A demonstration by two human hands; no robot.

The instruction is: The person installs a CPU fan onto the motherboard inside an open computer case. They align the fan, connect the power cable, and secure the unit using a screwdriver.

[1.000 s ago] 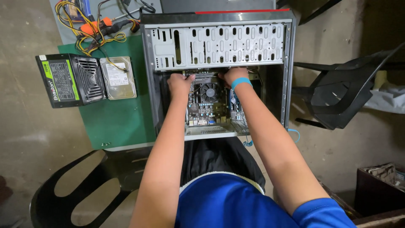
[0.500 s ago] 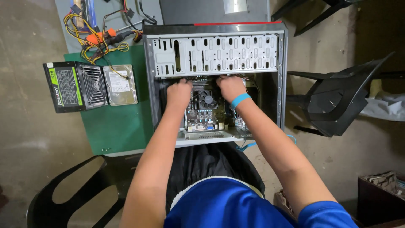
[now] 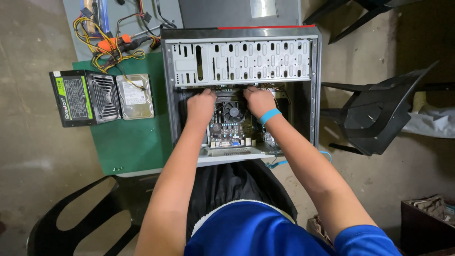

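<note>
An open computer case [image 3: 241, 61] lies on its side on a green mat [image 3: 132, 142]. Inside it sits a motherboard [image 3: 231, 132] with a round cooler fan [image 3: 232, 112]. My left hand [image 3: 201, 105] rests on the board's left side, fingers curled toward the far edge under the drive cage. My right hand [image 3: 259, 101], with a blue wristband [image 3: 270, 115], reaches into the same far edge on the right of the fan. The fingertips of both hands are tucked under the cage, so what they touch is hidden.
A power supply unit [image 3: 85, 97] and a hard drive [image 3: 135, 96] lie left of the case. Tangled coloured cables [image 3: 106, 45] sit behind them. A black plastic chair [image 3: 374, 114] stands to the right, another chair [image 3: 76, 223] at lower left.
The view has shifted, so the case now sits lower in the frame. Both hands have stayed deep in the case at the board's far edge, the left one slightly further left.
</note>
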